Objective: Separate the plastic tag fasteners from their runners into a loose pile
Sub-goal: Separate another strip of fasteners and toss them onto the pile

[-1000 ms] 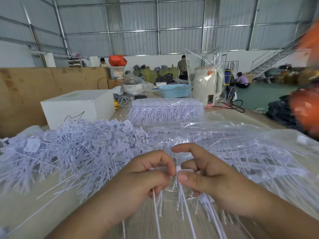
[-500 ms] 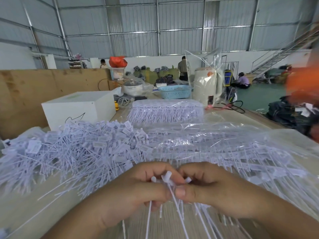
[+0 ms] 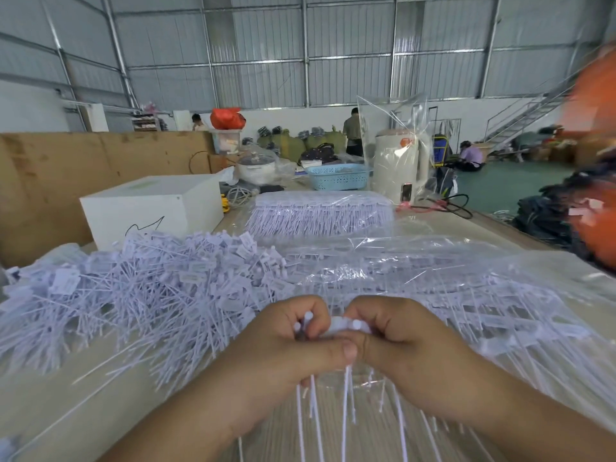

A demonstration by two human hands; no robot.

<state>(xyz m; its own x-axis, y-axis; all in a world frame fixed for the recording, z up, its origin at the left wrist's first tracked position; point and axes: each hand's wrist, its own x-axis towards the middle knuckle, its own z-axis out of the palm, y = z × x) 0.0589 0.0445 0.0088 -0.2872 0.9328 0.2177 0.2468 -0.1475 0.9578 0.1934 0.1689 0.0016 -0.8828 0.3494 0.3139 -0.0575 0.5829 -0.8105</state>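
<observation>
My left hand (image 3: 286, 348) and my right hand (image 3: 410, 348) meet at the middle of the table, fingers curled round one strip of white plastic tag fasteners (image 3: 336, 328). Its thin tails hang down between my wrists. A loose pile of separated fasteners (image 3: 140, 295) spreads over the table to the left of my hands. To the right lie fasteners on their runners inside a clear plastic bag (image 3: 450, 288). Another bagged bundle of fasteners (image 3: 320, 213) sits farther back.
A white box (image 3: 150, 208) stands at the back left beside a brown board wall (image 3: 50, 181). Behind the bundles are a blue basket (image 3: 336, 176), a cream kettle (image 3: 398, 165) in plastic and a pot. Orange blurred shapes fill the right edge. People work in the hall beyond.
Both hands have drawn closer together and lower toward me, the fingers curling tighter round the strip; the raised right forefinger has folded down.
</observation>
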